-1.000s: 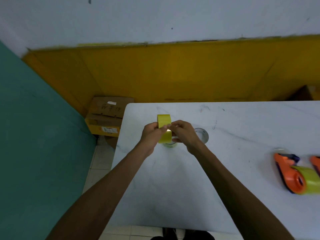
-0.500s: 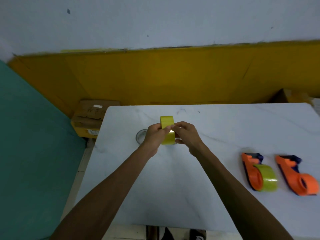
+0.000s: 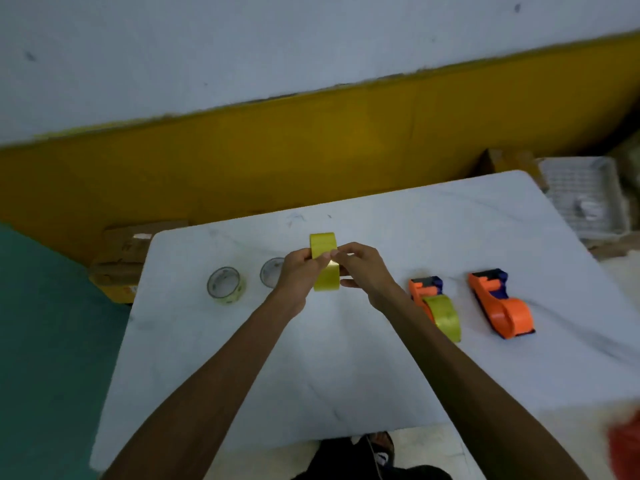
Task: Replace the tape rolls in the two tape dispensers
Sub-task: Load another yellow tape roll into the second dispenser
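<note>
Both hands hold a yellow tape roll (image 3: 325,261) upright above the white table (image 3: 346,375). My left hand (image 3: 300,271) grips its left side and my right hand (image 3: 360,270) pinches its outer face with the fingertips. To the right lie two orange tape dispensers: the nearer one (image 3: 424,289) carries a yellow roll (image 3: 445,315), the farther one (image 3: 500,308) shows a bare orange hub. Two nearly used-up clear rolls lie to the left, one (image 3: 225,284) in full view, the other (image 3: 272,271) partly behind my left hand.
Cardboard boxes (image 3: 128,251) sit on the floor past the table's left edge. A wire basket (image 3: 585,199) stands beyond the far right corner. A yellow-and-white wall runs behind the table. My dark shoes (image 3: 363,452) show below the near edge.
My view has swung to the right and tilted, bringing both dispensers and both clear rolls into sight. My hands keep the same hold on the yellow roll.
</note>
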Demonstrator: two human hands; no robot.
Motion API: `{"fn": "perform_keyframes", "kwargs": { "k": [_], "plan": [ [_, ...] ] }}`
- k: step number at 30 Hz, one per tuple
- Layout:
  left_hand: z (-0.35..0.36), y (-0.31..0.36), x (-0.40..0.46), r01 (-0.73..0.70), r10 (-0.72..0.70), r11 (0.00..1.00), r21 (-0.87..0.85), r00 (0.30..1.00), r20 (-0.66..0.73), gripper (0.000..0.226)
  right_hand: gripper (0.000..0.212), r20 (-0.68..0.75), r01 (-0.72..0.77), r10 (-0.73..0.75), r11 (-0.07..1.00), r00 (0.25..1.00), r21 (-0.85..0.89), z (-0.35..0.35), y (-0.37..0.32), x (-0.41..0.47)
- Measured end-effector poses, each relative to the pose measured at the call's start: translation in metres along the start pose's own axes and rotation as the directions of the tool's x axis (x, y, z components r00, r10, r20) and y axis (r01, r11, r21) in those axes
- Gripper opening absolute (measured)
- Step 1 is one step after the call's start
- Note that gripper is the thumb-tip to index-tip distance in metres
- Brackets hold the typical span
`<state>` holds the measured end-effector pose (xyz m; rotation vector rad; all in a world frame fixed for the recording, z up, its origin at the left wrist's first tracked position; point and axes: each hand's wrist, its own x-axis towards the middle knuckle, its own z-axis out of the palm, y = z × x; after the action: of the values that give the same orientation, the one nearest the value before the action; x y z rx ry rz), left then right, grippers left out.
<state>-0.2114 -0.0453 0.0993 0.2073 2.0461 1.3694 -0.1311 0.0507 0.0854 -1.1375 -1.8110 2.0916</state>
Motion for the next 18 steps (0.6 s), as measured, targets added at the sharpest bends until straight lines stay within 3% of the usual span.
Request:
{"fn": "perform_keyframes", "kwargs": {
  "k": [4, 12, 18],
  "plan": [
    [0.043, 0.004, 0.014, 0.013, -0.018, 0.999, 0.039, 0.991, 0.133, 0.006, 0.024, -0.143, -0.016, 0.023, 0.998, 0.989, 0.056, -0.039, 0.008, -0.001],
    [0.131, 0.008, 0.018, -0.014, -0.017, 0.997, 0.074, 0.917, 0.398, 0.013, 0.023, -0.365, -0.028, 0.083, 0.988, 0.927, 0.152, -0.116, 0.024, -0.022],
    [0.192, 0.015, -0.008, -0.02, -0.042, 0.993, 0.119, 0.869, 0.493, 0.018, 0.02, -0.461, -0.02, 0.109, 0.981, 0.881, 0.195, -0.169, 0.036, -0.052]
  ]
}}
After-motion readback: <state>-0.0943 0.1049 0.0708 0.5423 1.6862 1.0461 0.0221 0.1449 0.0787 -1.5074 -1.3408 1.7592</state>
